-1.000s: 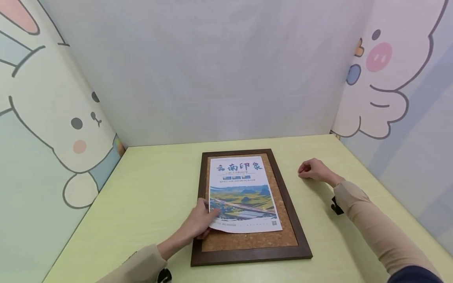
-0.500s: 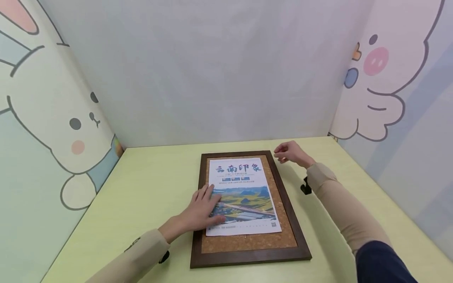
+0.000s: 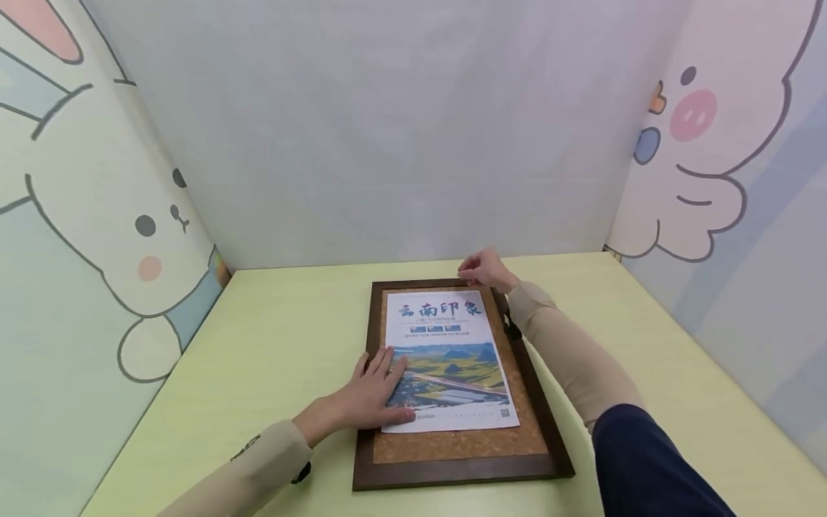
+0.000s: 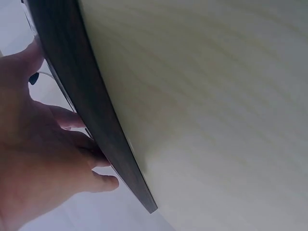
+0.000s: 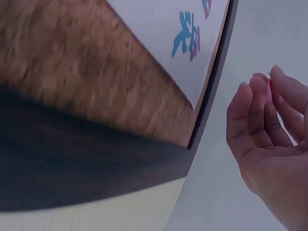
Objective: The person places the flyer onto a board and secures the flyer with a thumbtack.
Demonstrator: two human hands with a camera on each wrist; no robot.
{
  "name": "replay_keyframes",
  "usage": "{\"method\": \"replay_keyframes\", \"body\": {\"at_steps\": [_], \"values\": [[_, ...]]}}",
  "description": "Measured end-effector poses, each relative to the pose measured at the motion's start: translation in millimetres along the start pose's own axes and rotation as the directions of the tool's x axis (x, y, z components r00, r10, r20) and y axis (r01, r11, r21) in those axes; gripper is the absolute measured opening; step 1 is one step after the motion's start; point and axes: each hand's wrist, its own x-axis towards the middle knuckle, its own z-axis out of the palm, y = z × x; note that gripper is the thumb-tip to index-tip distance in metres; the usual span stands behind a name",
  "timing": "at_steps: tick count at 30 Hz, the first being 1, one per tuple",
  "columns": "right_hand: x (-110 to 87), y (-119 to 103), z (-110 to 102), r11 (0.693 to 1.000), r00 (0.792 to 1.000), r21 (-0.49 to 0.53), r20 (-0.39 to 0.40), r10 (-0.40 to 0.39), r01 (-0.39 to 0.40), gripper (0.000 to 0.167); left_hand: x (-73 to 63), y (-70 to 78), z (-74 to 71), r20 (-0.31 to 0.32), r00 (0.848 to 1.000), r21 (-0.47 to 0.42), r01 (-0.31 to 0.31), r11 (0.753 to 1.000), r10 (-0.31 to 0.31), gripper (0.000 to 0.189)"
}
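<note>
A printed poster with a landscape and large Chinese characters lies on a cork board in a dark brown wooden frame. My left hand rests with spread fingers on the poster's lower left edge and the frame's left side. In the left wrist view, that hand's fingers reach over the frame's edge. Above the board's top right corner, my right hand pinches a small red push pin between thumb and fingers. The pin's thin metal point shows at the fingertips; most of its body is hidden.
The board lies on a pale yellow-green table. A grey-white back wall and side walls with cartoon animals, a rabbit at left, enclose it. Bare cork runs along the poster's right side and bottom.
My right hand has moved left from the table to above the board's top right corner. My left hand has gone from gripping the poster's lower left edge to lying spread on it; the poster's corner is flatter.
</note>
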Motion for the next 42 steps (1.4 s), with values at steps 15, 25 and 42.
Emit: {"method": "replay_keyframes", "body": {"at_steps": [15, 25, 42], "values": [[12.6, 0, 41, 0.992, 0.998, -0.123, 0.064, 0.019, -0.011, 0.015, -2.3, 3.5, 3.9, -0.002, 1.000, 0.004, -0.007, 1.000, 0.007, 0.092], [13.7, -1, 47, 0.979, 0.996, -0.197, 0.084, -0.036, 0.052, 0.012, -2.8, 3.7, -1.5, -0.005, 1.000, 0.013, -0.010, 1.000, 0.010, 0.093], [14.8, -3, 53, 0.978, 0.993, -0.186, 0.095, -0.075, 0.092, 0.007, -2.0, 3.1, -2.6, 0.006, 1.000, 0.022, 0.004, 1.000, -0.004, 0.092]]}}
